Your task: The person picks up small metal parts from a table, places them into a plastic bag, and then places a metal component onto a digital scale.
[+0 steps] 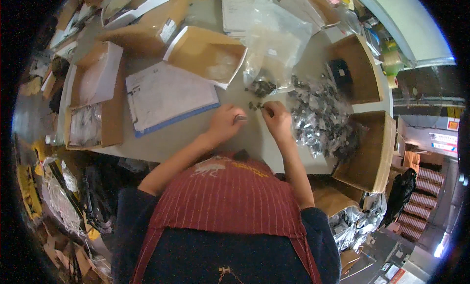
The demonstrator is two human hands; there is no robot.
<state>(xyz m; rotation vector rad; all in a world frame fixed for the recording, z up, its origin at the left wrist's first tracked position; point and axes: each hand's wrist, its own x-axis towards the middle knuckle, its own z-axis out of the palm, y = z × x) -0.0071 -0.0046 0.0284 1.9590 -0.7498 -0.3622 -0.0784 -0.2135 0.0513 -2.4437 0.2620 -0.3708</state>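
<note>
My left hand [227, 123] is closed over the front of the table, with a small dark, shiny piece [240, 118] showing at its fingertips; its kind is too blurred to tell. Just to its right, the fingers of my right hand [277, 120] are pinched together at a few small dark parts [253, 106] on the tabletop. Whatever lies between those fingertips is too small to name. A heap of similar dark parts [263, 88] sits beyond, at the mouth of a large clear plastic bag [276, 37]. Right of my right hand spreads a big pile of small clear packets with dark contents [320, 115].
Open cardboard boxes stand at the right [364, 149], far right [360, 64] and left [111, 120]. A shallow cardboard tray [196, 46] lies beyond my hands. Papers on a blue-edged clipboard [169, 95] lie left. The table's near edge borders my maroon striped apron [220, 196].
</note>
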